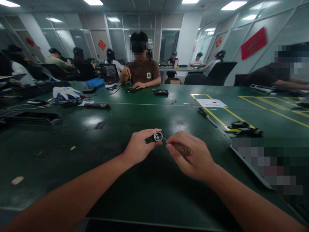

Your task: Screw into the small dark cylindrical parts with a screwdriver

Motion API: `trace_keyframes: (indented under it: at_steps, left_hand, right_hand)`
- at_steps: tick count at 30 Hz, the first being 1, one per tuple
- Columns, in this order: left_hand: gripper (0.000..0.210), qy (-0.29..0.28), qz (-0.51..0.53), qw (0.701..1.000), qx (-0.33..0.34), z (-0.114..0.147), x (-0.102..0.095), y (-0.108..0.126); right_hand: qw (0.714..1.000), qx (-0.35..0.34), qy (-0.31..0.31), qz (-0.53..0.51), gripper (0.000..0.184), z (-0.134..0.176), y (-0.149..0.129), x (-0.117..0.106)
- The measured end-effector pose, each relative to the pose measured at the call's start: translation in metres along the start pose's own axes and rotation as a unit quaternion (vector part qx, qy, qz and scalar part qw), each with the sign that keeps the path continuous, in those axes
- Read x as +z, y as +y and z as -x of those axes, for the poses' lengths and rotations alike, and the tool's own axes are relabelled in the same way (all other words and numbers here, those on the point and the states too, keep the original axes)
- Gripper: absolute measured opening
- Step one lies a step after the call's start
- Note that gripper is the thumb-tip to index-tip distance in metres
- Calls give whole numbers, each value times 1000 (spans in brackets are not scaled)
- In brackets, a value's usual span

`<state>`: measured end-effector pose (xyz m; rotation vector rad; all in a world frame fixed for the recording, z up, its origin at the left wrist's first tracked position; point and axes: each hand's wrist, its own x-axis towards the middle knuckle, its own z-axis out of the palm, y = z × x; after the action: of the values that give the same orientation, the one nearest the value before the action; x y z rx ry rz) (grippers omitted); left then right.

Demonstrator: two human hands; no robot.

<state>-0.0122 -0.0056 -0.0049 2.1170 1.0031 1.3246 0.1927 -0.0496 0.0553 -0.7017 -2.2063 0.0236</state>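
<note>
Between the thumb and fingers of my left hand (138,146) is a small round part (158,136), a short cylinder with a pale rim and a dark hollow inside. Its open end faces me. My right hand (193,154) grips the brownish, see-through handle of a small screwdriver (181,148). The thin metal shaft points left, and its tip is at the cylinder's opening; whether it touches the inside cannot be made out. Both hands are above the green tabletop (135,193).
A black and yellow screwdriver (207,116) and dark parts (245,128) lie to the right, near a pale-edged tray or device (251,167). White gloves (65,93), a pen-like tool (98,105) and a blue basket (95,82) are left. Across the table sits a person (141,71).
</note>
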Motion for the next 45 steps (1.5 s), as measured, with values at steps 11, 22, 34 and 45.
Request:
trace_keyframes:
  at_steps: [11, 22, 34, 45]
  left_hand:
    - [31, -1, -22, 999, 31, -1, -2, 1]
    - [32, 5, -37, 999, 35, -1, -4, -2]
    - [34, 5, -22, 1000, 21, -2, -2, -1]
    - [38, 7, 25, 1000, -4, -1, -1, -6]
  right_hand:
    - [1000, 24, 10, -1, 6, 2, -1, -1]
    - [1000, 26, -2, -1, 6, 1, 0, 1]
    - [999, 37, 6, 5, 8, 3, 2, 3]
    - [998, 49, 28, 0, 7, 2, -1, 0]
